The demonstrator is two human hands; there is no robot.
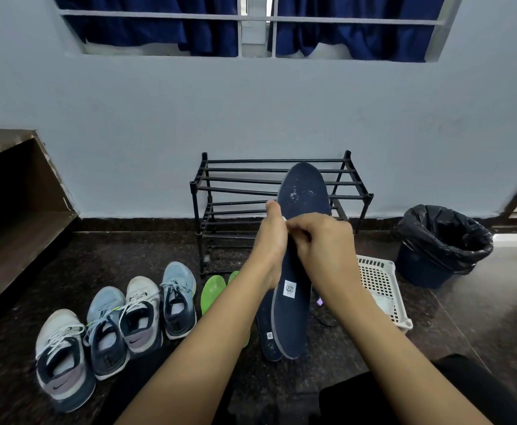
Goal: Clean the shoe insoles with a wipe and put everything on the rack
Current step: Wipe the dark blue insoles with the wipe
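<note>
Head view: left hand (269,240) grips insole (303,191); white basket (373,262) holds whitish item (383,303).

Lined bin (444,246), blue curtains (146,32), wooden shelf (12,216)

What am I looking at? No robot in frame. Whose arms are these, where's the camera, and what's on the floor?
There is no machine here. A person works with bare hands, and the single picture comes from a wide-angle camera worn on their head, looking forward and down.

The left hand holds a dark navy foam insole upright in front of the black metal-tube shoe rack. The right hand pinches a small white scrap, probably the wipe, against the insole's edge with curled fingers.

On the dark speckled stone floor lie a second navy insole, two bright green insoles and four pale lace-up sneakers in a row. At the right stand a white plastic slotted basket and a dark blue bin lined with a black bag.
</note>
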